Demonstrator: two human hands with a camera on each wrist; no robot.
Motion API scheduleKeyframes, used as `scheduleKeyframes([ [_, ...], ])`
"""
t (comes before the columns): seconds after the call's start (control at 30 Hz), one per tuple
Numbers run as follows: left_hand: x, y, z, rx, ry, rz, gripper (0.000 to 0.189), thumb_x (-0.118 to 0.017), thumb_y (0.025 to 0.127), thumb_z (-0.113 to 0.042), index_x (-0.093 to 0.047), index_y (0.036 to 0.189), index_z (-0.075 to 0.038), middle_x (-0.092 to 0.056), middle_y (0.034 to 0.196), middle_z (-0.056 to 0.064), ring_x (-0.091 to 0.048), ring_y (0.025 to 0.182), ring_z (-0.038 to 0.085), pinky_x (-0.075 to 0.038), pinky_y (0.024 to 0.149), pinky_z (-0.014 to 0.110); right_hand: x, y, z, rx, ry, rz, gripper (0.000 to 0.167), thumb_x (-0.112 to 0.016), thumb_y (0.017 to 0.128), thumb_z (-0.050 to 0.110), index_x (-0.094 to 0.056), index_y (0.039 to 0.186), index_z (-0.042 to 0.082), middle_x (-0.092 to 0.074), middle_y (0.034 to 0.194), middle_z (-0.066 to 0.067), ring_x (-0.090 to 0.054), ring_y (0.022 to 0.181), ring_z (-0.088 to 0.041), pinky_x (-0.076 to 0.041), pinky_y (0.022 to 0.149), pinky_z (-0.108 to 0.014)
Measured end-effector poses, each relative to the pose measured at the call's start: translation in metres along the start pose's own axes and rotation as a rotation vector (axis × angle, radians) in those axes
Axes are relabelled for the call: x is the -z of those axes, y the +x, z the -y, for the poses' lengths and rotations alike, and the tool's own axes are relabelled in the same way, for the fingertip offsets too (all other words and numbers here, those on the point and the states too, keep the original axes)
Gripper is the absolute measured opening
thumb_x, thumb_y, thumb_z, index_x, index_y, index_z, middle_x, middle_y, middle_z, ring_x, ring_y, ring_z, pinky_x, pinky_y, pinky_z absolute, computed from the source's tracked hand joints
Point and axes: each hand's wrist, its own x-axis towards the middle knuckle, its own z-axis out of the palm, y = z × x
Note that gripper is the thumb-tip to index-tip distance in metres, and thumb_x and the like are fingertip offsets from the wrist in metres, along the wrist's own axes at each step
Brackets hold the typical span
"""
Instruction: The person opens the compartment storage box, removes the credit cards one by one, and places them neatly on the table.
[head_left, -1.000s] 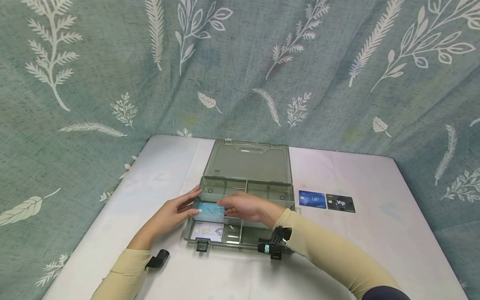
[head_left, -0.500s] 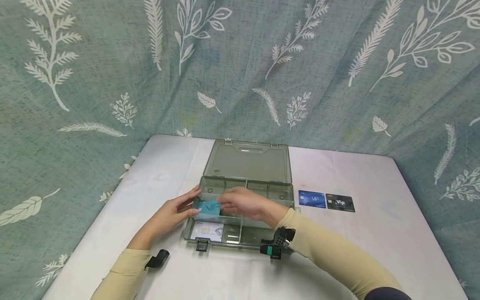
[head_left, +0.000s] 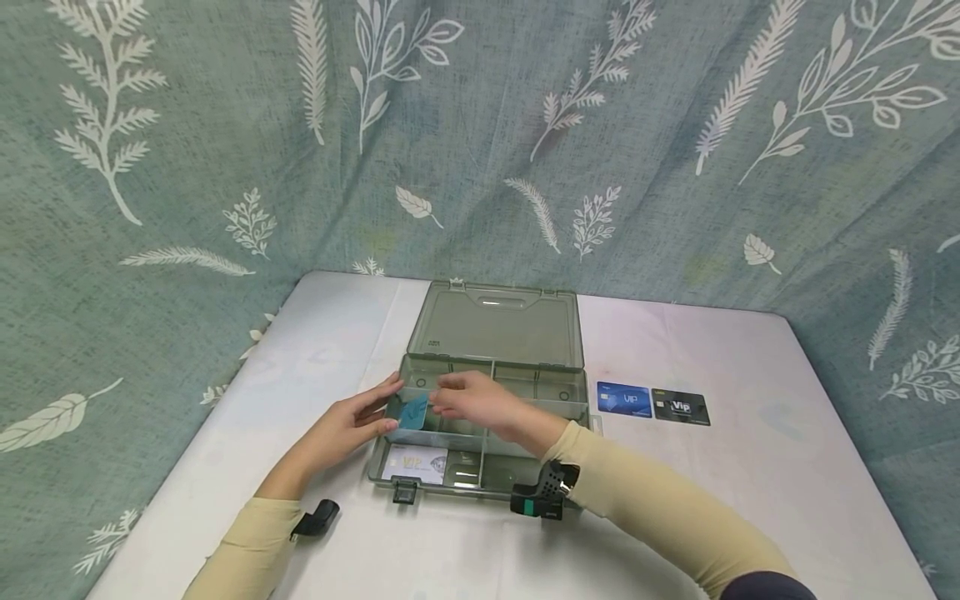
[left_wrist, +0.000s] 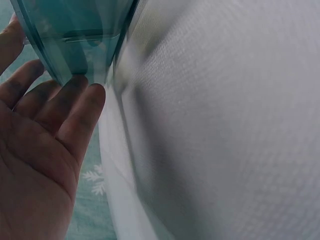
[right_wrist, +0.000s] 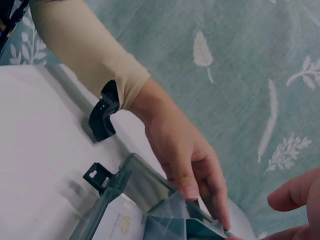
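Note:
A see-through grey-green divided box (head_left: pixel 461 482) lies on the table with its lid folded back. My left hand (head_left: pixel 352 423) rests on its left side wall, fingers extended, as the left wrist view also shows the left hand (left_wrist: pixel 45 130). My right hand (head_left: pixel 480 405) is over the middle row and pinches the right edge of a teal card (head_left: pixel 413 412). That card is tilted steeply in the left middle compartment. A white VIP card (head_left: pixel 414 463) lies flat in the front left compartment. In the right wrist view only the thumb and fingertips of my right hand (right_wrist: pixel 297 197) show.
To the right of the box, a blue VIP card (head_left: pixel 624 399) and a black Vip card (head_left: pixel 680 407) lie side by side on the white table (head_left: pixel 750 500). The opened lid (head_left: pixel 498 327) reaches toward the patterned curtain (head_left: pixel 480 167) behind.
The teal card has turned from facing up broadly to a steep, narrow tilt within the compartment. My right hand has risen slightly with its edge. The left hand stays put.

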Motion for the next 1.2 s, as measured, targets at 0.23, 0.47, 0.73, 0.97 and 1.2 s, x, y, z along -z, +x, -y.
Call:
scheduleKeyframes([
  [0.23, 0.000, -0.001, -0.001, 0.027, -0.013, 0.007, 0.068, -0.070, 0.098, -0.025, -0.041, 0.156, -0.006, -0.024, 0.167, 0.007, -0.037, 0.146, 0.032, -0.040, 0.115, 0.037, -0.004, 0.008, -0.006, 0.035, -0.065, -0.030, 0.055, -0.056, 0.107, 0.025, -0.043, 0.150, -0.006, -0.059, 0.140, -0.021, -0.063, 0.122, -0.033, -0.053, 0.106, -0.042],
  [0.47, 0.001, -0.001, -0.002, 0.028, -0.018, 0.013, 0.068, -0.070, 0.098, -0.025, -0.041, 0.156, -0.006, -0.024, 0.167, 0.007, -0.036, 0.146, 0.031, -0.040, 0.114, 0.038, -0.011, 0.015, -0.013, 0.087, -0.133, -0.044, 0.050, -0.061, 0.102, 0.015, -0.049, 0.147, -0.004, -0.066, 0.123, -0.011, -0.069, 0.107, -0.027, -0.060, 0.094, -0.037],
  [0.73, 0.001, -0.001, -0.002, 0.034, -0.009, 0.010, 0.067, -0.069, 0.098, -0.027, -0.042, 0.156, -0.009, -0.024, 0.167, 0.007, -0.038, 0.145, 0.032, -0.041, 0.114, 0.039, -0.018, 0.022, -0.024, 0.103, -0.121, -0.064, 0.051, -0.068, 0.100, 0.018, -0.054, 0.147, 0.006, -0.066, 0.114, -0.006, -0.071, 0.094, -0.021, -0.062, 0.085, -0.032],
  [0.97, 0.001, -0.001, -0.003, 0.031, -0.014, 0.018, 0.066, -0.069, 0.099, -0.026, -0.041, 0.157, -0.009, -0.023, 0.167, 0.007, -0.040, 0.144, 0.035, -0.042, 0.113, 0.041, -0.022, 0.027, -0.030, 0.118, -0.107, -0.074, 0.048, -0.069, 0.100, 0.016, -0.056, 0.144, 0.006, -0.068, 0.110, -0.008, -0.071, 0.088, -0.019, -0.063, 0.084, -0.038],
  [1.2, 0.001, -0.001, -0.002, 0.033, -0.016, 0.019, 0.067, -0.069, 0.099, -0.026, -0.040, 0.157, -0.010, -0.023, 0.168, 0.007, -0.040, 0.143, 0.036, -0.043, 0.113, 0.041, -0.024, 0.026, -0.031, 0.103, -0.019, -0.074, 0.048, -0.069, 0.099, 0.011, -0.056, 0.145, 0.008, -0.071, 0.109, -0.010, -0.072, 0.091, -0.020, -0.063, 0.088, -0.042],
])
